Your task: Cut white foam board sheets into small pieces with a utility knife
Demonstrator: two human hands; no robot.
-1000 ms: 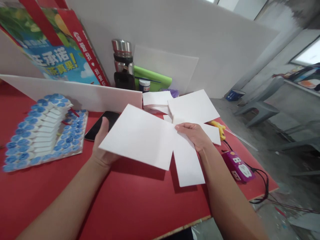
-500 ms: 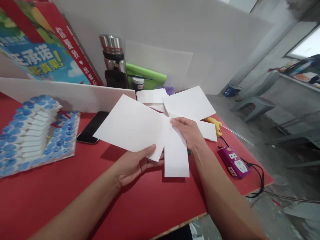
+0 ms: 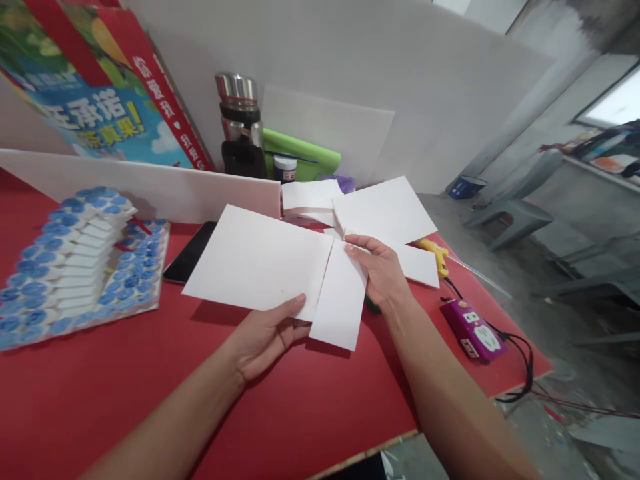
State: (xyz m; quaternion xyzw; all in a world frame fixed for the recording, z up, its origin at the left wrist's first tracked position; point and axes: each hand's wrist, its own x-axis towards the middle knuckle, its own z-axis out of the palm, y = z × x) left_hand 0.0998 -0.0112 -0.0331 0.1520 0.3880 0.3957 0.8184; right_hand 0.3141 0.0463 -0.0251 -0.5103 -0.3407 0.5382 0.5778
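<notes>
My left hand (image 3: 275, 333) grips the lower right corner of a large white board (image 3: 255, 260), thumb on top and fingers beneath. Pinched at its upper end by my right hand (image 3: 377, 270) is a narrow white strip (image 3: 340, 297). The strip's left long edge lies along the board's right edge, and both are held above the red table (image 3: 240, 420). I cannot tell whether the two pieces are joined. Behind my right hand lie another white board (image 3: 385, 210) and a smaller white piece (image 3: 420, 265). A dark green thing (image 3: 373, 305) shows partly below my right hand.
On the left stands a piece with blue rolled discs (image 3: 80, 267), beside a black phone (image 3: 187, 257). A yellow glue gun (image 3: 436, 253) and a purple power socket (image 3: 473, 330) with cables lie right. Behind are a steel flask (image 3: 239, 100), a small jar (image 3: 285, 169) and a green roll (image 3: 305, 150).
The strip has turned and swung left, from hanging at an angle apart from the board to lying along its right edge. The large board has tilted flatter.
</notes>
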